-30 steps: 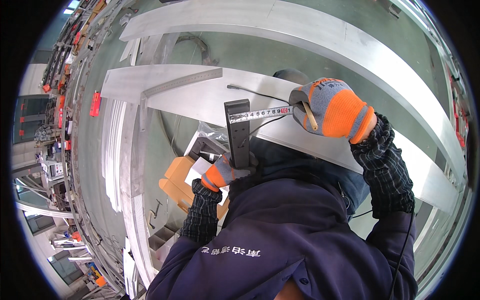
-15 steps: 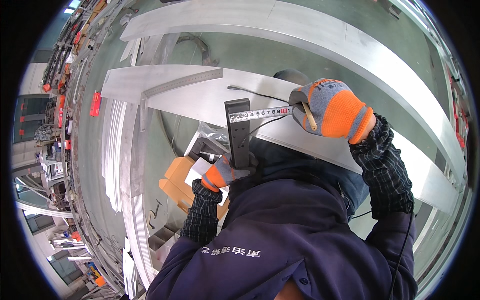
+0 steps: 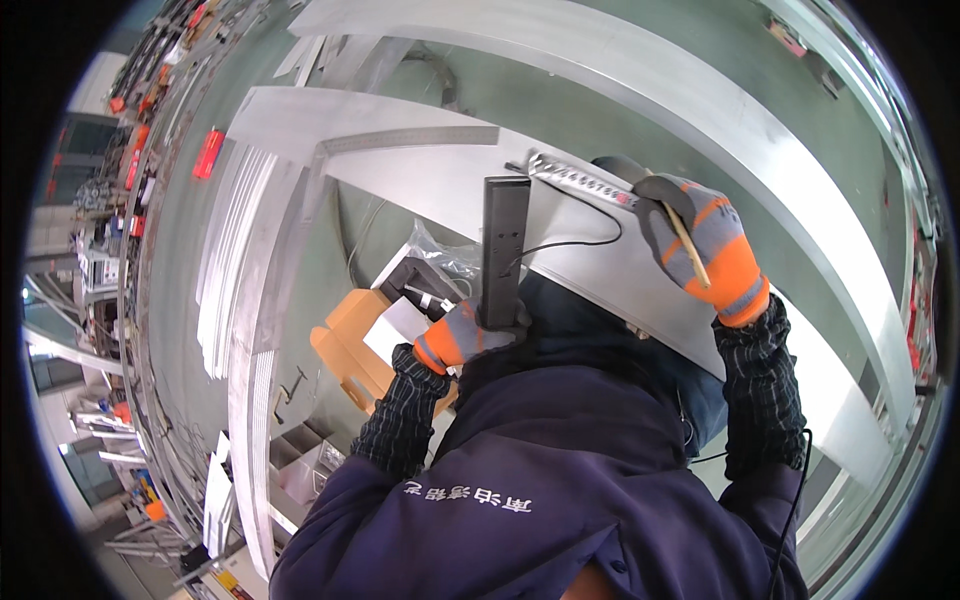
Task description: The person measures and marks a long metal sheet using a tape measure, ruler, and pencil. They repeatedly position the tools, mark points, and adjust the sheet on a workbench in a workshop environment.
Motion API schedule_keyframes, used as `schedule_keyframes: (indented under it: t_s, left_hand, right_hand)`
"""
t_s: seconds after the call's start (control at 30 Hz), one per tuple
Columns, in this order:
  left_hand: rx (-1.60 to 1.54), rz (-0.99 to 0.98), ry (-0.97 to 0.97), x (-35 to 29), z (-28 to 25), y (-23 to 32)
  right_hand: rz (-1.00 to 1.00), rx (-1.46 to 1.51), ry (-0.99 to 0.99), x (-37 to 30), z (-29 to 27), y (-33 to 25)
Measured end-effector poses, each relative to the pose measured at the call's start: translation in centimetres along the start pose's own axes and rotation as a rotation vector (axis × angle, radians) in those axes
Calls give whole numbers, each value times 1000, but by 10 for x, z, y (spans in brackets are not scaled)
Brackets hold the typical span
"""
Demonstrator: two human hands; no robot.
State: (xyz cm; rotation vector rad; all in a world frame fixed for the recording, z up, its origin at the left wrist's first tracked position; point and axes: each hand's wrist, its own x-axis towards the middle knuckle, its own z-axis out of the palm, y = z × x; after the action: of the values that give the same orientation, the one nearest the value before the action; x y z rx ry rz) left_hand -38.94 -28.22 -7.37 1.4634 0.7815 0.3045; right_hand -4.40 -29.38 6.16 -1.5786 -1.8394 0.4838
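Observation:
My left hand (image 3: 468,338), in an orange and grey glove, grips the lower end of a long black rectangular bar (image 3: 503,225) with small slots in its face. A thin black cable (image 3: 600,238) curls beside the bar. My right hand (image 3: 705,245), gloved alike, is closed around a tape measure whose case is mostly hidden; its blade (image 3: 580,180) extends leftward to just past the bar's upper end. A pencil-like wooden stick (image 3: 690,248) is also held in the right hand. Under both hands lies a wide silvery metal beam (image 3: 430,185).
A metal set square (image 3: 420,138) rests on the beam. Below it are an opened cardboard box (image 3: 350,335), a clear plastic bag (image 3: 445,255) and a black tray insert (image 3: 415,280). Another metal beam (image 3: 600,55) crosses beyond. White profiles (image 3: 235,265) lie at left, near a clamp (image 3: 290,390).
The tape blade has come off the bar's face and now tilts beyond its upper end. My right hand has shifted right. The bar has turned in my left hand, showing its slotted face.

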Motion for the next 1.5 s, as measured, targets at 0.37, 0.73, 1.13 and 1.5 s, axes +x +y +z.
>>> schedule_keyframes:
  t_s: [0.37,0.73,1.13,1.5]
  left_hand:
    - [12,-60,109,-7,19,28]
    - [-39,10,224,-13,21,22]
    - [-643,5,529,-71,-16,-57]
    - [-1175,-515,789,-90,5,-285]
  right_hand:
    - [92,128,258,-23,32,19]
    - [23,65,317,-32,37,27]
    - [60,228,310,-44,47,55]
    - [-30,-38,259,-47,47,66]
